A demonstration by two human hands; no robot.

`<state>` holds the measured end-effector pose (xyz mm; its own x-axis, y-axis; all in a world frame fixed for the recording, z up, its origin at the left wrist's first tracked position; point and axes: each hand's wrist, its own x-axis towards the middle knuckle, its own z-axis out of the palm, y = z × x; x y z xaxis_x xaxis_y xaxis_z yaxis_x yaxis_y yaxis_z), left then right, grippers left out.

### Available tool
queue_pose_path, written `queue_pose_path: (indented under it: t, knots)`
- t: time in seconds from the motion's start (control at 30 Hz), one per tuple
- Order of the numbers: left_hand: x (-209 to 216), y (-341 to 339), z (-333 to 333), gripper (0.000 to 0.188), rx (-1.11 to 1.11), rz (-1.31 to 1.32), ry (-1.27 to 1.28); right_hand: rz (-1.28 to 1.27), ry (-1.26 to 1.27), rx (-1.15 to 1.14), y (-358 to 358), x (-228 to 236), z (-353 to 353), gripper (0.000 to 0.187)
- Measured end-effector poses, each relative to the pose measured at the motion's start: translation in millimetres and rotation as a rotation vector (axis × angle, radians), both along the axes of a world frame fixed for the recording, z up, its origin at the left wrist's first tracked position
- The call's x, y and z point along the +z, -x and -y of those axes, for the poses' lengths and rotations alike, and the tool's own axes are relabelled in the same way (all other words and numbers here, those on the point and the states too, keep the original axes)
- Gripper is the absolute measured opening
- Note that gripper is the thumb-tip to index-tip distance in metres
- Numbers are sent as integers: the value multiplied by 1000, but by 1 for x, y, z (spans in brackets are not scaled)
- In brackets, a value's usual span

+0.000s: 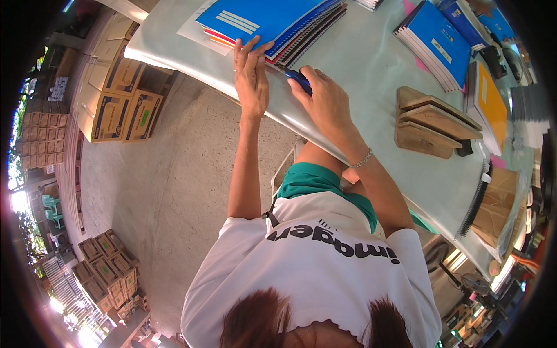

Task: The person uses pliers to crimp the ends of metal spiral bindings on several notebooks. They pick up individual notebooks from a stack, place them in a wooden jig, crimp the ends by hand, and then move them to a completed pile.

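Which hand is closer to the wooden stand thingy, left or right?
Right. The right hand, holding a blue tool, is left of the wooden stand, not touching it. The left hand is farther left, by the spiral notebooks.

1 head-worn fisheye, facing down, near hands

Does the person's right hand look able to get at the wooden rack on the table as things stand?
Probably yes: only tabletop lies between the right hand and the wooden rack, though the blue-handled tool in that hand may need setting down first.
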<state>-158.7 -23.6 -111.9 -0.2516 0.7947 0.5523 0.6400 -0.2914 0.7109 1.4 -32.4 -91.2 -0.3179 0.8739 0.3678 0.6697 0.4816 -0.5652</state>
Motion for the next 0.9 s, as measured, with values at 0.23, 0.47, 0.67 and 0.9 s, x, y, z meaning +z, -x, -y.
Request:
queue_pose_path:
  t: [0.23, 0.47, 0.67, 0.9]
  knots:
    - [1, 1, -1, 31, 1, -26, -29, -70, 480, 71, -18, 15, -13, 37]
    - [-5, 1, -2, 29, 28, -40, -52, 117, -261, -48, -11, -15, 8, 44]
    - [-5, 1, -3, 27, 33, -45, -49, 90, -237, -37, -5, -18, 5, 45]
    - [-5, 0, -2, 28, 34, -34, -48, 65, -204, -24, -2, -19, 3, 42]
